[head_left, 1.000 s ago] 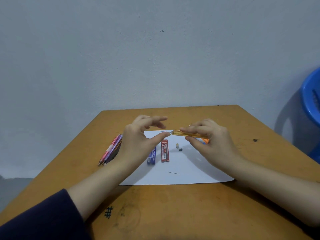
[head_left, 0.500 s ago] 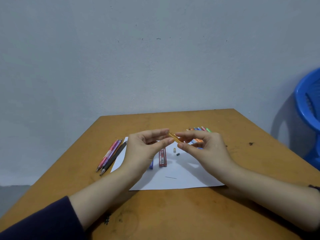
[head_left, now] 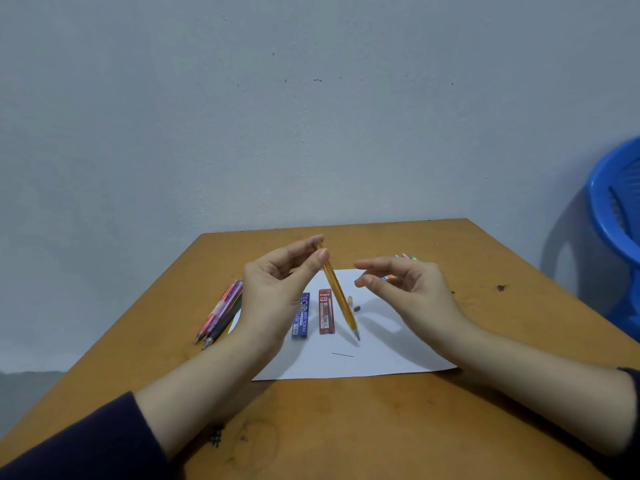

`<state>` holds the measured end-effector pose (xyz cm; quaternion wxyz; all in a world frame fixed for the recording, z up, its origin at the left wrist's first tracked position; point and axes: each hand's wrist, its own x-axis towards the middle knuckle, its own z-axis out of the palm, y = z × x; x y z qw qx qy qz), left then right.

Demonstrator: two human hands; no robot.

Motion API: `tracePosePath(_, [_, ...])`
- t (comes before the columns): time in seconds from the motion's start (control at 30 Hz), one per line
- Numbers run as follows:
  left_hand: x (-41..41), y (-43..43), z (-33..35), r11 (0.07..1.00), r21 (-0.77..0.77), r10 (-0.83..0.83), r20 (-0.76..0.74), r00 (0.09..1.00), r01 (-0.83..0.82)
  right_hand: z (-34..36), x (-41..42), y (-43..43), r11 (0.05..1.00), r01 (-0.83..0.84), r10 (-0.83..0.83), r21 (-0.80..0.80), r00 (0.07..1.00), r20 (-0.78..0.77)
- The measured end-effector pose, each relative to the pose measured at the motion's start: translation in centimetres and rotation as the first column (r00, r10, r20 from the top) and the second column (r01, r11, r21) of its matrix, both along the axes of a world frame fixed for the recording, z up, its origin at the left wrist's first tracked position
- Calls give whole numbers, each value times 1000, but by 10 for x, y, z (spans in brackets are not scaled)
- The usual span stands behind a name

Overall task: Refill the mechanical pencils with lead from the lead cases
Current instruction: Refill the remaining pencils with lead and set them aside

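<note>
Left hand grip: the left hand (head_left: 277, 299) pinches the top end of the orange pencil (head_left: 337, 292) between thumb and fingertips, narrowly.
Orange pencil: it slants steeply from the pinch down to the right, tip low over the paper (head_left: 381, 358); whether the tip touches it cannot be told.
Right hand: the right hand (head_left: 408, 292) is just beside the pencil and apart from it, fingers loosely curved, holding nothing.
Lead cases: the blue lead case (head_left: 300, 315) and the red lead case (head_left: 326, 311) lie flat side by side on the paper, between the left hand and the pencil's tip. Their contents, and whether they are capped, cannot be made out.
Small parts: a pale piece (head_left: 350, 300) and a dark piece (head_left: 356, 309) lie on the paper just right of the pencil shaft.
Loose lead: one thin lead (head_left: 342, 355) lies on the paper nearer the person.
Other pencils: a bunch of pencils (head_left: 221, 311) lies on the table (head_left: 346, 427) left of the paper; coloured pencil ends (head_left: 407, 257) show behind the right hand.
Change: half a second ago both hands pinched the pencil; now the right hand has let go, and the pencil hangs from the left hand alone, far steeper.
</note>
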<state>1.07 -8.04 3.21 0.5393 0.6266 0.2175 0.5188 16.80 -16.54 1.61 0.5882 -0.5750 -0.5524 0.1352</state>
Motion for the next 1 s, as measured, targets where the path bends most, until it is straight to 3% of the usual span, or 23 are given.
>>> tracePosePath(0.2, [1, 0, 1, 1000, 18, 14, -11, 1000, -14, -11, 15, 14, 958, 174, -98, -227, 945, 311])
tracePosePath(0.37, [0, -1, 0, 1000, 23, 12, -66, 998, -10, -15, 15, 18, 883, 268, -77, -384, 892, 445])
tracePosePath(0.5, [1, -1, -1, 999, 28, 19, -109, 994, -16, -14, 9, 23, 861, 301, -33, -410, 838, 544])
tracePosePath(0.9, [3, 1, -5, 997, 83, 7, -201, 979, 9, -15, 11, 25, 904, 260, -85, -339, 887, 454])
tracePosePath(1.0, [3, 3, -6, 999, 34, -31, -223, 974, 39, -12, 12, 23, 929, 258, -118, -264, 885, 451])
